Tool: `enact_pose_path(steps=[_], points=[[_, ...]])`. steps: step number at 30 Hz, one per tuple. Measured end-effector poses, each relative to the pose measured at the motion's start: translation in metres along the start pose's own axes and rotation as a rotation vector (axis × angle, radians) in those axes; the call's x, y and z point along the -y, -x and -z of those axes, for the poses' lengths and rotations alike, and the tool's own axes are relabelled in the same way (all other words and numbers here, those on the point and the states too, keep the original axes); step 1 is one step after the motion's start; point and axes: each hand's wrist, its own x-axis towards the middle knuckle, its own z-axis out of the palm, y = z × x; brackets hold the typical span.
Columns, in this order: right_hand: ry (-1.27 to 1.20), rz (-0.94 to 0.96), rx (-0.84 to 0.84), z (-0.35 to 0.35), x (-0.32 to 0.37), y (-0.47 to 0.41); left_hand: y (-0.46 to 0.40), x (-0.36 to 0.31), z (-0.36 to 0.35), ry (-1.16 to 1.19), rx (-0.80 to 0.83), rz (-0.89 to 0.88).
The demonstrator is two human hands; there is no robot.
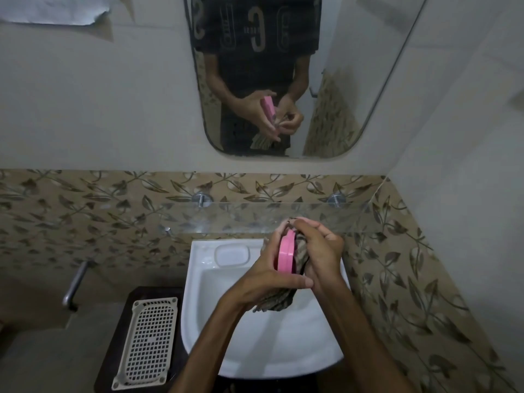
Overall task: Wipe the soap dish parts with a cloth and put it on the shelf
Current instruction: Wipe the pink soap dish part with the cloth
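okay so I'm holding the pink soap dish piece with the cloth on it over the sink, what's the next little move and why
Probably keep rubbing the cloth across the pink soap dish part. Your left hand holds it on edge above the sink while your right hand presses the cloth against it. The white grid tray still waits beside the sink.

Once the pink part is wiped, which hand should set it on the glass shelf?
Probably left. The left hand already grips the pink soap dish part on edge, just below the glass shelf. The right hand is wrapped in the cloth.
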Motion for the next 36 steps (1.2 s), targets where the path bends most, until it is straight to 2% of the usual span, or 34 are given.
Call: enact_pose_path(steps=[3, 6, 8, 11, 13, 16, 21, 24, 26, 28, 29, 32, 34, 36], points=[[0.021, 0.039, 0.028, -0.002, 0.000, 0.006, -0.003, 0.003, -0.008, 0.034, -0.123, -0.056], [0.233, 0.183, 0.100, 0.004, 0.004, 0.010, -0.002, 0.008, -0.001, 0.022, -0.131, -0.056], [0.400, 0.332, 0.209, 0.012, 0.007, 0.017, -0.002, 0.008, 0.006, -0.014, -0.123, -0.048], [0.626, 0.596, 0.475, 0.018, 0.011, 0.034, -0.004, 0.006, 0.015, -0.075, -0.126, -0.056], [0.674, 0.698, 0.509, 0.014, 0.016, 0.031, -0.007, 0.003, 0.020, -0.122, -0.110, -0.069], [0.575, 0.590, 0.352, 0.003, 0.027, 0.012, -0.013, 0.002, 0.023, -0.204, -0.098, -0.082], [0.689, 0.781, 0.517, 0.018, 0.008, 0.034, -0.010, 0.011, 0.024, -0.193, -0.137, -0.105], [0.654, 0.648, 0.339, 0.008, 0.023, 0.004, -0.009, 0.008, 0.020, -0.228, -0.108, -0.107], [0.657, 0.602, 0.389, 0.010, 0.020, 0.007, -0.007, 0.010, 0.019, -0.221, -0.113, -0.116], [0.705, 0.688, 0.519, 0.012, 0.008, 0.025, -0.007, 0.012, 0.024, -0.188, -0.122, -0.139], [0.696, 0.713, 0.523, 0.013, 0.006, 0.025, -0.008, 0.013, 0.024, -0.187, -0.121, -0.141], [0.649, 0.566, 0.369, 0.005, 0.019, -0.001, -0.009, 0.011, 0.023, -0.261, -0.105, -0.144], [0.599, 0.553, 0.421, 0.006, 0.017, 0.003, -0.007, 0.012, 0.023, -0.284, -0.118, -0.152], [0.605, 0.656, 0.539, 0.006, 0.009, 0.021, -0.009, 0.014, 0.029, -0.268, -0.126, -0.163]])
